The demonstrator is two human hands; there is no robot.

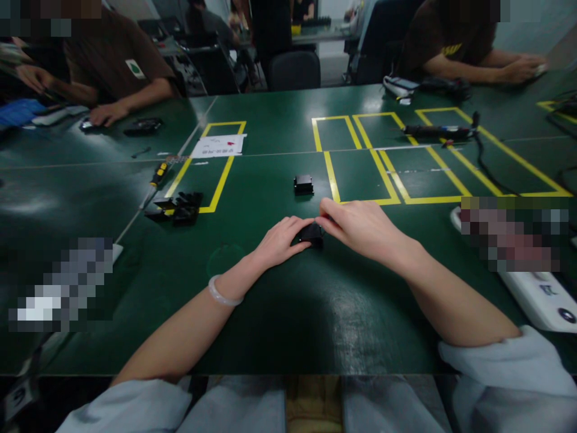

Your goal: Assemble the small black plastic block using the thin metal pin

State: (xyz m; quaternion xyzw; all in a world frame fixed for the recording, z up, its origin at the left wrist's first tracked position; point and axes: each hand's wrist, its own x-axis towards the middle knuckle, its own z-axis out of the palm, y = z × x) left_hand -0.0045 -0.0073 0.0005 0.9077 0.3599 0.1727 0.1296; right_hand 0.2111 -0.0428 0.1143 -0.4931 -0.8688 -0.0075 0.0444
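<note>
My left hand [280, 242] grips a small black plastic part [312, 234] between thumb and fingers, low over the green table in front of me. At the part's upper right edge, my right hand [360, 224] is closed in a pinch. Whatever sits between those right fingertips is too small or hidden to make out. Just beyond my hands stands another black plastic part [303, 184], apart from both of them.
Several black parts [180, 207] lie to the left, near a yellow-and-black screwdriver [159, 174]. A paper label [219, 145] lies on yellow tape. An electric screwdriver [437, 131] with a cable lies back right. White devices flank my arms; co-workers sit opposite.
</note>
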